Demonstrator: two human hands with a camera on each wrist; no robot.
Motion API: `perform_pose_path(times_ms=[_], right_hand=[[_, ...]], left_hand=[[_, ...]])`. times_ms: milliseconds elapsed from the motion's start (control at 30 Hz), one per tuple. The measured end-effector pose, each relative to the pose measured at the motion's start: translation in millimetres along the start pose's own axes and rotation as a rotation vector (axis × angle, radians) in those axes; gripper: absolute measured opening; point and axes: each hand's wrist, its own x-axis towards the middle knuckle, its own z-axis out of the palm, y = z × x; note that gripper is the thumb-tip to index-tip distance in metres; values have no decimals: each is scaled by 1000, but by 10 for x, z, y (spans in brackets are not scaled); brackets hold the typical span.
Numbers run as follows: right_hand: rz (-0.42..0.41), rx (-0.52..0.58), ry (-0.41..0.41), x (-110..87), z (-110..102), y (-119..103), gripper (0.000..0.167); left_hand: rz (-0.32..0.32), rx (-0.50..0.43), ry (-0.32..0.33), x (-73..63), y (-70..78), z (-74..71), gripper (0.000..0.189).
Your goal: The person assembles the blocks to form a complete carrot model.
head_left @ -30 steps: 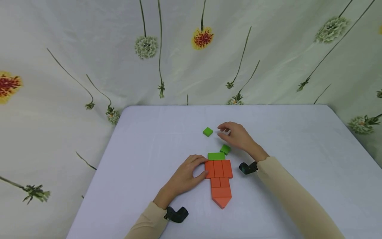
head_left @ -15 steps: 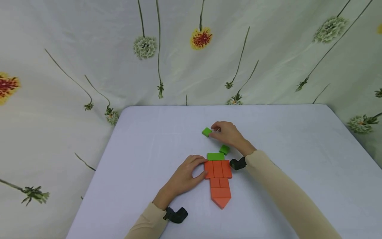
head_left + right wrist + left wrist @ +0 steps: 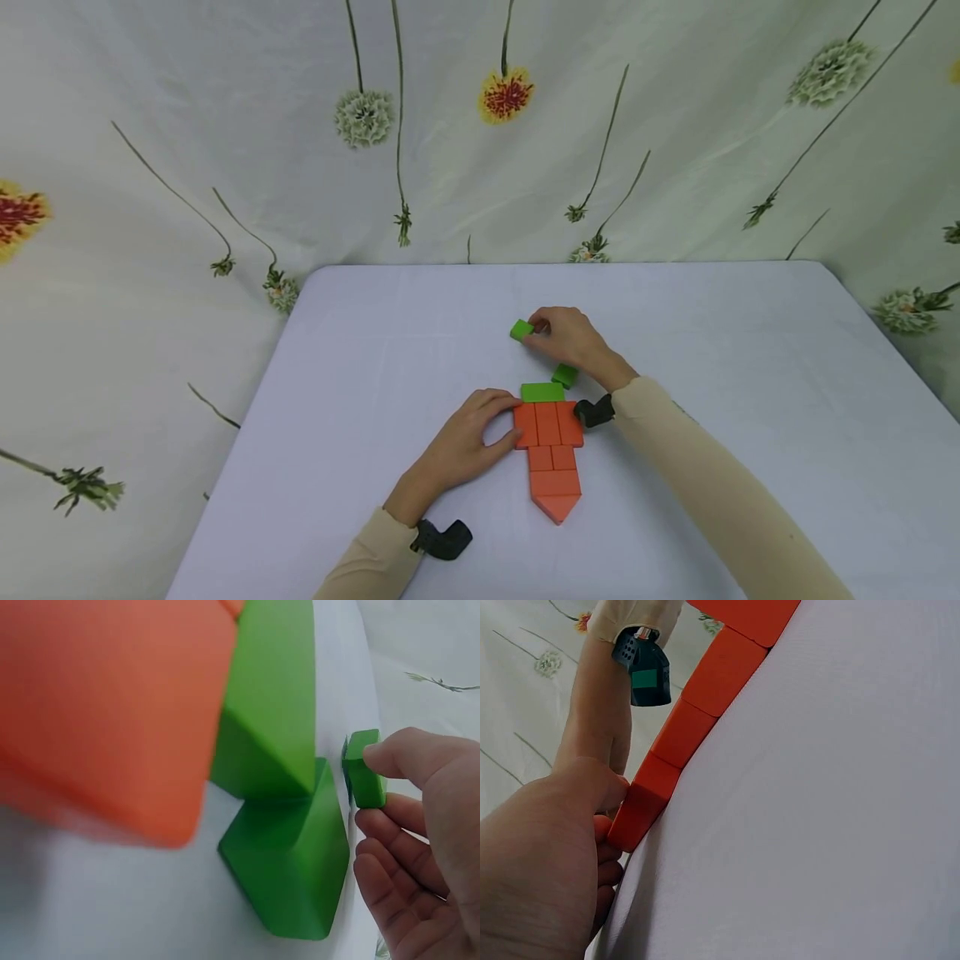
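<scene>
My right hand (image 3: 568, 337) pinches a small green block (image 3: 521, 330) between thumb and index finger at the far side of the arrangement; the right wrist view shows the other fingers loosely bent below that green block (image 3: 365, 769). My left hand (image 3: 467, 437) rests with thumb and index fingertip against the left side of an orange block (image 3: 527, 426), the leftmost of a row of three. A longer green block (image 3: 542, 392) lies along the far side of this row. At its far right corner sits another small green block (image 3: 565, 375), set at an angle.
Nearer the person, two small orange blocks (image 3: 552, 457), a wider orange block (image 3: 555, 482) and an orange triangular block (image 3: 557, 507) continue the flat figure. It lies on a white-covered table (image 3: 360, 375). A flower-printed cloth (image 3: 450, 183) hangs behind the table.
My right hand has moved left from beside the far green block and now pinches it. That block has shifted only slightly. My left hand stays at the orange row.
</scene>
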Motion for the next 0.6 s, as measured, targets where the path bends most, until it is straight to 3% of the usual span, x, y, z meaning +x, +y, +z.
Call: perform_pose_path(times_ms=[267,600], right_hand=[[-86,18,-24,-75,-43,32,36],[-250,42,-161,-142,-75,107,34]], left_hand=[[-1,4,-1,1,-18,14,42],[0,1,0,-1,-15,7,42]])
